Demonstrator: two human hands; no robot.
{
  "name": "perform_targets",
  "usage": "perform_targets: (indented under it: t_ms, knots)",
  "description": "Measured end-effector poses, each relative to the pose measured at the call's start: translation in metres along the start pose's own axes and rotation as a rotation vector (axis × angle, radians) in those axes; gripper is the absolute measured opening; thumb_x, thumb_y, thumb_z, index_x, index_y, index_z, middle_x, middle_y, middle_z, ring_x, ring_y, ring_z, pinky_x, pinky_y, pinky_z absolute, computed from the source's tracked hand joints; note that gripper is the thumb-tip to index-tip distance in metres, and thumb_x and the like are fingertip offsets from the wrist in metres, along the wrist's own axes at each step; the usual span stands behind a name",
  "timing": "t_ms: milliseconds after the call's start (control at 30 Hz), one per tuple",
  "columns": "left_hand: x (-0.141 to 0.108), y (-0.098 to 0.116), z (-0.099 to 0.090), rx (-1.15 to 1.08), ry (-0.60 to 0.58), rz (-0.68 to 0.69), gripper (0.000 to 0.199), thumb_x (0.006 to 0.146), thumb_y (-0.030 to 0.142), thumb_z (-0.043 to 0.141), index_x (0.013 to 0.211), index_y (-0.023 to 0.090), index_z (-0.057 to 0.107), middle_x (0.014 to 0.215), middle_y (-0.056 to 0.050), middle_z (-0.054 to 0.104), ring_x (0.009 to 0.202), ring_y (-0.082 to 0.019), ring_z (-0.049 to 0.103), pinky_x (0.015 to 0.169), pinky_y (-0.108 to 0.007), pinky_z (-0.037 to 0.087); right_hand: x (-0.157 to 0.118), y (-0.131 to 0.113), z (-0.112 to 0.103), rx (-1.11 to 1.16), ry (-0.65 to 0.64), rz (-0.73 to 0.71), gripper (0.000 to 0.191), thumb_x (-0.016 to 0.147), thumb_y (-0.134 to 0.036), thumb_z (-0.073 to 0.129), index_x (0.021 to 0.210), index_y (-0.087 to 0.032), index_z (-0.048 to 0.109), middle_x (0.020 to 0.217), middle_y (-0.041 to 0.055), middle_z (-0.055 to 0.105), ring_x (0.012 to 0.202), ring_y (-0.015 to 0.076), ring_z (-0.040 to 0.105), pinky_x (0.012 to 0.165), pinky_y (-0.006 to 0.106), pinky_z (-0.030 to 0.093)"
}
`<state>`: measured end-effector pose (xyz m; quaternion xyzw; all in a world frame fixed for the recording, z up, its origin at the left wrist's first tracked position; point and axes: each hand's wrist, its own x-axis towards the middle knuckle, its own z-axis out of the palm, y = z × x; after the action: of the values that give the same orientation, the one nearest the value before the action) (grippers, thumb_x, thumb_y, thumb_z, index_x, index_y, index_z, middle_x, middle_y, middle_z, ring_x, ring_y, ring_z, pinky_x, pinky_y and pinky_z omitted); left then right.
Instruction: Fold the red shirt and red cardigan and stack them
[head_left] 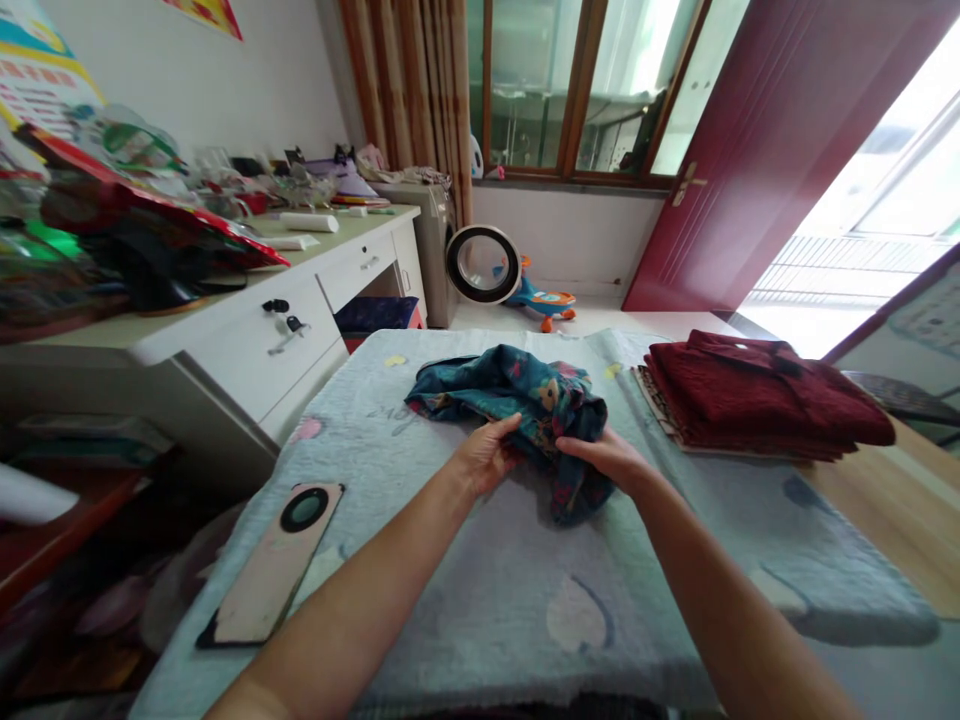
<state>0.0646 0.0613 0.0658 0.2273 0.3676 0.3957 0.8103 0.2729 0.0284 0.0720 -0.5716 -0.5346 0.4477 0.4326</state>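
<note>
A crumpled teal garment with a colourful print (495,385) lies bunched up in the middle of the cloth-covered table (480,600). My left hand (487,458) grips its near edge, thumb on top and the other fingers tucked under the fabric. On the right side, my right hand (604,455) is closed around a gathered part, with a fold hanging down below it. The fabric hides most of the fingertips of both hands. What kind of garment it is cannot be made out in this bunched state.
Folded dark red clothes (757,395) are stacked at the table's right. A phone in a pale case (274,565) lies near the left edge. Beyond stand a white desk (262,340) loaded with clutter, a round fan-like ring (484,228) and a blue-orange ride-on toy (544,300).
</note>
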Motion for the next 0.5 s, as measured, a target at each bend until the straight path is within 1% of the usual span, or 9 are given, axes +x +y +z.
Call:
perform_targets:
  t_ms: [67,133,167,233,300,367,433,500]
  knots:
    - [0.008,-0.012,0.010,0.035,0.026,0.079,0.041,0.074,0.025,0.076,0.112,0.020,0.064,0.108,-0.007,0.072,0.093,-0.021,0.068,0.081,-0.033,0.055,0.007,0.001,0.005,-0.071,0.065,-0.022,0.047,0.060,-0.039,0.079,0.101,-0.018,0.068,0.095,0.0037,0.072,0.091,0.0264,0.065,0.079,0.038,0.056]
    - [0.014,-0.018,0.016,0.071,0.076,0.205,0.047,0.075,0.022,0.073,0.120,0.021,0.060,0.116,-0.008,0.070,0.103,-0.024,0.066,0.086,-0.037,0.055,0.013,-0.001,0.007,-0.053,0.173,-0.065,0.037,0.063,-0.037,0.073,0.093,-0.017,0.069,0.088,0.0025,0.070,0.085,0.0249,0.064,0.076,0.037,0.055]
    - [0.016,-0.019,0.017,0.089,0.087,0.276,0.049,0.077,0.021,0.070,0.125,0.022,0.058,0.120,-0.008,0.068,0.107,-0.025,0.065,0.089,-0.038,0.055,0.016,-0.004,0.006,-0.015,0.223,-0.080,0.034,0.065,-0.037,0.071,0.092,-0.017,0.069,0.085,0.0022,0.070,0.082,0.0241,0.064,0.074,0.036,0.055]
    - [0.016,-0.013,0.017,0.116,0.070,0.399,0.051,0.082,0.020,0.064,0.132,0.024,0.052,0.126,-0.009,0.065,0.113,-0.025,0.063,0.093,-0.038,0.053,0.018,-0.013,0.001,0.088,0.288,-0.093,0.033,0.067,-0.038,0.068,0.093,-0.018,0.068,0.081,0.0018,0.068,0.076,0.0228,0.064,0.069,0.035,0.055]
    - [0.011,0.001,0.016,0.142,0.044,0.492,0.051,0.087,0.021,0.057,0.137,0.026,0.047,0.128,-0.008,0.064,0.113,-0.025,0.063,0.093,-0.038,0.053,0.018,-0.026,-0.006,0.179,0.311,-0.096,0.036,0.069,-0.040,0.068,0.098,-0.019,0.067,0.078,0.0022,0.068,0.072,0.0225,0.064,0.066,0.036,0.056]
    - [0.002,0.021,0.013,0.186,0.049,0.570,0.049,0.090,0.025,0.053,0.138,0.027,0.044,0.124,-0.007,0.065,0.111,-0.024,0.064,0.093,-0.038,0.053,0.015,-0.042,-0.013,0.243,0.328,-0.102,0.039,0.069,-0.042,0.069,0.102,-0.020,0.066,0.075,0.0028,0.068,0.069,0.0232,0.065,0.065,0.037,0.057]
    - [-0.010,0.047,0.008,0.256,0.082,0.620,0.045,0.092,0.032,0.050,0.136,0.027,0.046,0.116,-0.004,0.069,0.109,-0.024,0.064,0.092,-0.039,0.053,0.009,-0.057,-0.021,0.298,0.346,-0.118,0.041,0.070,-0.042,0.070,0.105,-0.020,0.065,0.074,0.0032,0.068,0.067,0.0240,0.066,0.065,0.039,0.058]
    - [-0.023,0.073,-0.001,0.320,0.088,0.631,0.040,0.091,0.037,0.053,0.129,0.024,0.054,0.107,-0.003,0.071,0.107,-0.025,0.065,0.090,-0.038,0.054,0.003,-0.069,-0.030,0.338,0.350,-0.131,0.041,0.071,-0.043,0.071,0.104,-0.020,0.064,0.076,0.0040,0.070,0.068,0.0248,0.068,0.066,0.040,0.059]
